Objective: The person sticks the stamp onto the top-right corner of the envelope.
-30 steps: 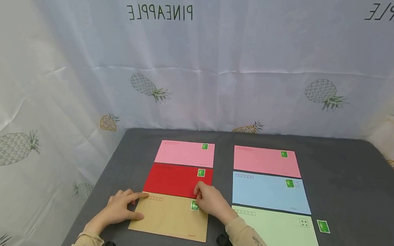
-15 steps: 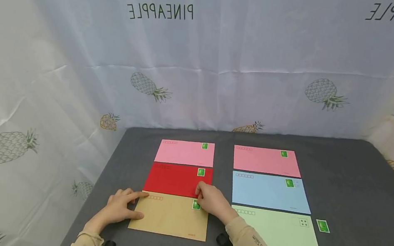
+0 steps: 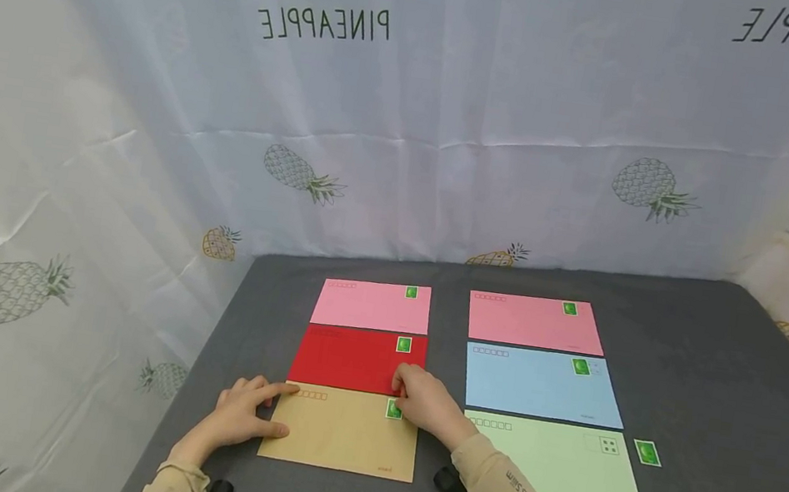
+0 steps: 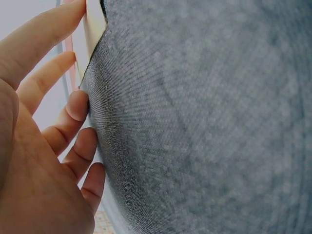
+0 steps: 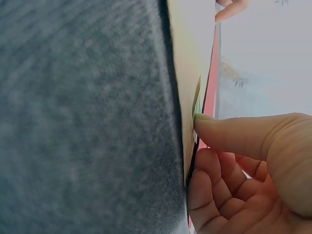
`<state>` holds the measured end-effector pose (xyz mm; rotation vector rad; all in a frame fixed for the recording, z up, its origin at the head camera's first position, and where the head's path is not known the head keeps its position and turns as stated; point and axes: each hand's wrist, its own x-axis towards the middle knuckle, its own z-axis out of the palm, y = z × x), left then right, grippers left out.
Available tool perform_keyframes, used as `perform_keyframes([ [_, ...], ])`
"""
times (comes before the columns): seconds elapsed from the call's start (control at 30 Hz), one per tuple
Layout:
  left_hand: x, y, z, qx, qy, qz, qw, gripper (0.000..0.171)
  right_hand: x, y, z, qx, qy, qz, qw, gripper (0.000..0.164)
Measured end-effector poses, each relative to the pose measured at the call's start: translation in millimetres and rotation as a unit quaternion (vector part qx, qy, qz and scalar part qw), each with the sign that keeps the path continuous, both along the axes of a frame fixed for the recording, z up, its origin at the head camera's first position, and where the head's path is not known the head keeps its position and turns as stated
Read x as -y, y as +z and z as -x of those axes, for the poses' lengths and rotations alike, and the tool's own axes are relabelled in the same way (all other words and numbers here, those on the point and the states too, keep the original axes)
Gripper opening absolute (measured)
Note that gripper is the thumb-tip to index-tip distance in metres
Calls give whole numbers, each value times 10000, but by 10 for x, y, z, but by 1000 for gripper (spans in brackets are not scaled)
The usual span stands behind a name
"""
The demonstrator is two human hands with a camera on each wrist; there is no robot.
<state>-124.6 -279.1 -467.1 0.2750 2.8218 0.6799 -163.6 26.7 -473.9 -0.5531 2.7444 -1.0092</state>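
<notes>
A tan envelope (image 3: 337,440) lies flat at the front of the left column. My left hand (image 3: 235,419) rests at its left side, with straight thumb and index finger pressing its left edge. In the left wrist view the other fingers are spread loosely beside the dark cloth. At the envelope's upper right corner my right hand (image 3: 429,402) pinches a green stamp (image 3: 394,409) by its right side. The right wrist view shows the thumb against the stamp (image 5: 197,105), which stands at a slant to the paper; the remaining fingers are curled below, past the envelope's edge.
Behind the tan envelope lie a red envelope (image 3: 348,361) and a pink one (image 3: 363,309), both stamped. The right column holds a stamped pink envelope (image 3: 535,325), a stamped blue one (image 3: 526,386) and a green one (image 3: 546,461). A loose stamp (image 3: 648,453) lies to its right.
The right hand and the stamp have shifted very slightly right and back toward the tan envelope's corner. The left hand stays in place.
</notes>
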Motion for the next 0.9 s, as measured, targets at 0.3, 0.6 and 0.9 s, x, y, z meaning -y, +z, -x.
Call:
perform_keyframes([
  [0.3,-4,8,-4,-15,28,21,10000,62,3,0,-14,-65,59,-2,10000,13],
  [0.6,6,-13,0,1,30,11,10000,62,-6,20,-34,-292,161,-94,9994,10],
  [0.9,10,-23,4,-16,10,25,10000,61,-32,36,-36,-389,160,-98,9991,8],
])
